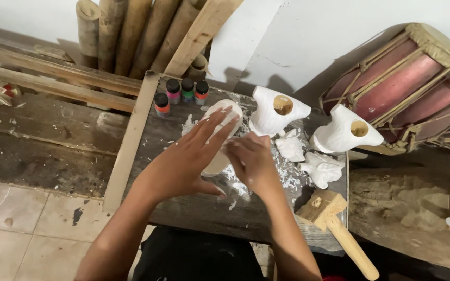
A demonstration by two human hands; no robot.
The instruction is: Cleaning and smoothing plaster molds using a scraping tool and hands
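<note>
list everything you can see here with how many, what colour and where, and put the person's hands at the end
white carved piece: one, white with a bare wood edge, centre of the bench, under both hands
paint bottles: four, black caps, orange, pink, green and red labels, back left of the bench
white figures with a round hole: two, white, back right of the bench
small white carvings: about three, white, right of the hands
mallet: one, pale wood, front right corner
bench: one, dark grey wood, flecked white
bamboo poles: several, tan, against the wall
drum: one, reddish, right
left hand: fingers flat on the piece
right hand: gripping its lower end
</note>
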